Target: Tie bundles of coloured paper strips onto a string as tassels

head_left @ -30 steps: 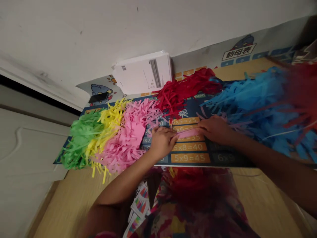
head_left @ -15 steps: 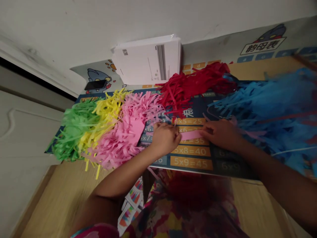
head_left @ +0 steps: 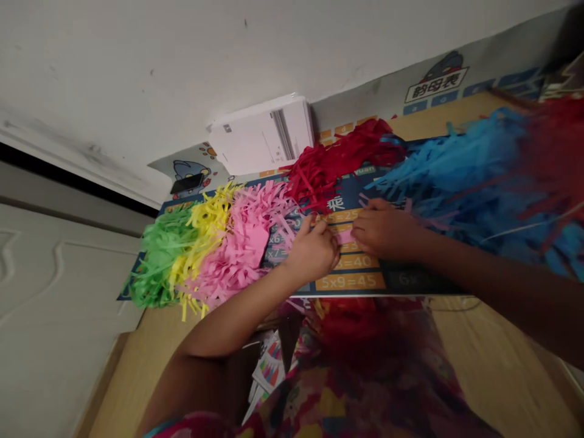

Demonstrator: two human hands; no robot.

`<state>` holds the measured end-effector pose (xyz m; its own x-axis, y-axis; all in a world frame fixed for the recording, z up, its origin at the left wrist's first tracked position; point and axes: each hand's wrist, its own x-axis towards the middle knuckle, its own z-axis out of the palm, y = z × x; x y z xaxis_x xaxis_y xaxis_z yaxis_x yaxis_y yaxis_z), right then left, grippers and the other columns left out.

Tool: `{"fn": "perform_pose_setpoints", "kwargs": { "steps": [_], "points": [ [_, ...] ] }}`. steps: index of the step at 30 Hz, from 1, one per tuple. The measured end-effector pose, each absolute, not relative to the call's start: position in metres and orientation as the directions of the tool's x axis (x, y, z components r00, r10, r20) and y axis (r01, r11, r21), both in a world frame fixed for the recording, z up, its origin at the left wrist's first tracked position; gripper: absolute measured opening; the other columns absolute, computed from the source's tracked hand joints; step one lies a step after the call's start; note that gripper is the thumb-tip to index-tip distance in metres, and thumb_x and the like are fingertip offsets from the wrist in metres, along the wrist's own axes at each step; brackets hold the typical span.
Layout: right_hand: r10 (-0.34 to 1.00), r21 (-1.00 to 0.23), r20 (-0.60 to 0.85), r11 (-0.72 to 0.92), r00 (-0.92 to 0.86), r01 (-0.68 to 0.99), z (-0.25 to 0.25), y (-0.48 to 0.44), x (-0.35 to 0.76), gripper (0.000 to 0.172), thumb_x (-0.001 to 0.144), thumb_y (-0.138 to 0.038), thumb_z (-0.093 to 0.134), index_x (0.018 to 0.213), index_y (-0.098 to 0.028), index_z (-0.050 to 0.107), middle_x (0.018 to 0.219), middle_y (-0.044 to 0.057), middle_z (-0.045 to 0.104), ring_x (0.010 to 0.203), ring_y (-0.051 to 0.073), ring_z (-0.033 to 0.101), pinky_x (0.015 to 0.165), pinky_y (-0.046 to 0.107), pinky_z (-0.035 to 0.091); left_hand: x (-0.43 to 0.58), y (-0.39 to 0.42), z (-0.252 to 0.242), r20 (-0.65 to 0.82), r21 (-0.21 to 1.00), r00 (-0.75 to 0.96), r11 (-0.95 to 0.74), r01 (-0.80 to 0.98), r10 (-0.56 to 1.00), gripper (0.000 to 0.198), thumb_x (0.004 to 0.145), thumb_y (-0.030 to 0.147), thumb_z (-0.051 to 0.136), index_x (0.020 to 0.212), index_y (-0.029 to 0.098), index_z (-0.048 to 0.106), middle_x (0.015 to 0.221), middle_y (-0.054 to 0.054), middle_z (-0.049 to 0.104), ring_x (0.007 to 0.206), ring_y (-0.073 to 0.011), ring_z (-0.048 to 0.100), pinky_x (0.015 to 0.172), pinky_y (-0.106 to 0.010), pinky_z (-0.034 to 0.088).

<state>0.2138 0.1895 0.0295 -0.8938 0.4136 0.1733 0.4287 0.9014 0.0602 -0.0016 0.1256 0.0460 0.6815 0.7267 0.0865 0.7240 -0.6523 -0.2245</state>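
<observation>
Between my two hands runs a short stretch of pink paper (head_left: 345, 236), with fringe ends showing beyond the fingers. My left hand (head_left: 316, 248) is closed on its left end, and my right hand (head_left: 381, 228) grips the other end. Under them lies a dark blue times-table sheet (head_left: 349, 281). Left of my left hand sit bundles of fringed paper: pink (head_left: 249, 240), yellow (head_left: 194, 258) and green (head_left: 159, 258). Red fringed paper (head_left: 342, 158) rests behind my hands. Blue fringed paper (head_left: 474, 158) is heaped to the right, partly behind my right forearm.
A white stack of paper (head_left: 260, 137) leans against the wall. A black phone (head_left: 187, 184) lies at the back left. More red fringe (head_left: 559, 140) is at the far right. Printed cards (head_left: 270, 368) show below the table edge, near my lap.
My hands have come closer together, so less of the pink paper shows between them. The whole view has shifted with my head.
</observation>
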Motion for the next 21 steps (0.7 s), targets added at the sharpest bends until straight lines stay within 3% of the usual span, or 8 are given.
{"fn": "perform_pose_setpoints", "kwargs": {
  "steps": [4, 6, 9, 14, 17, 21],
  "points": [
    [0.528, -0.062, 0.078, 0.849, -0.846, 0.524, 0.034, 0.196, 0.208, 0.018, 0.086, -0.020, 0.054, 0.076, -0.017, 0.068, 0.083, 0.007, 0.072, 0.082, 0.021, 0.056, 0.080, 0.039, 0.024, 0.003, 0.130, 0.038, 0.159, -0.256, 0.643, -0.597, 0.760, 0.749, 0.021, 0.091, 0.027, 0.058, 0.080, 0.015, 0.071, 0.075, -0.010, 0.069, 0.095, -0.0293, 0.056, 0.102, -0.058, 0.029],
    [0.571, -0.080, 0.132, 0.821, -0.810, 0.566, 0.036, 0.190, 0.201, 0.016, 0.087, -0.025, 0.057, 0.081, -0.016, 0.069, 0.085, 0.007, 0.072, 0.084, 0.022, 0.056, 0.079, 0.039, 0.024, 0.001, 0.131, 0.033, 0.218, -0.255, 0.608, -0.557, 0.790, 0.763, 0.022, 0.092, 0.023, 0.055, 0.077, 0.016, 0.070, 0.072, -0.009, 0.069, 0.090, -0.0273, 0.057, 0.100, -0.057, 0.030],
    [0.523, -0.008, 0.275, 0.841, -0.807, 0.542, 0.033, 0.174, 0.187, 0.021, 0.091, -0.033, 0.058, 0.092, -0.015, 0.069, 0.091, 0.009, 0.071, 0.091, 0.025, 0.055, 0.080, 0.040, 0.026, -0.004, 0.128, 0.025, 0.294, -0.236, 0.572, -0.522, 0.820, 0.765, 0.022, 0.093, 0.021, 0.056, 0.075, 0.018, 0.068, 0.072, -0.006, 0.070, 0.084, -0.0242, 0.058, 0.100, -0.057, 0.030],
    [0.453, 0.096, 0.308, 0.860, -0.837, 0.501, 0.015, 0.156, 0.195, 0.026, 0.098, -0.014, 0.047, 0.086, -0.015, 0.069, 0.087, 0.006, 0.070, 0.089, 0.022, 0.054, 0.081, 0.039, 0.027, -0.020, 0.113, 0.016, 0.372, -0.173, 0.563, -0.540, 0.823, 0.738, 0.010, 0.092, 0.025, 0.064, 0.090, 0.024, 0.073, 0.093, -0.004, 0.076, 0.095, -0.0240, 0.060, 0.099, -0.051, 0.031],
    [0.520, -0.008, 0.336, 0.835, -0.785, 0.550, 0.001, 0.158, 0.221, 0.022, 0.097, -0.016, 0.053, 0.087, -0.019, 0.071, 0.090, 0.005, 0.072, 0.092, 0.022, 0.055, 0.081, 0.038, 0.027, -0.032, 0.106, 0.011, 0.379, -0.072, 0.567, -0.587, 0.806, 0.731, 0.012, 0.094, 0.025, 0.064, 0.100, 0.027, 0.074, 0.097, -0.002, 0.077, 0.096, -0.0211, 0.061, 0.099, -0.047, 0.031],
    [0.664, -0.289, 0.296, 0.748, -0.687, 0.598, -0.012, 0.171, 0.244, 0.019, 0.094, -0.025, 0.059, 0.087, -0.025, 0.076, 0.093, 0.002, 0.075, 0.092, 0.022, 0.058, 0.082, 0.037, 0.029, -0.041, 0.106, 0.010, 0.348, 0.193, 0.406, -0.489, 0.851, 0.845, 0.011, 0.093, 0.030, 0.065, 0.093, 0.028, 0.076, 0.094, -0.001, 0.078, 0.094, -0.0202, 0.062, 0.093, -0.044, 0.033]
  ]
}}
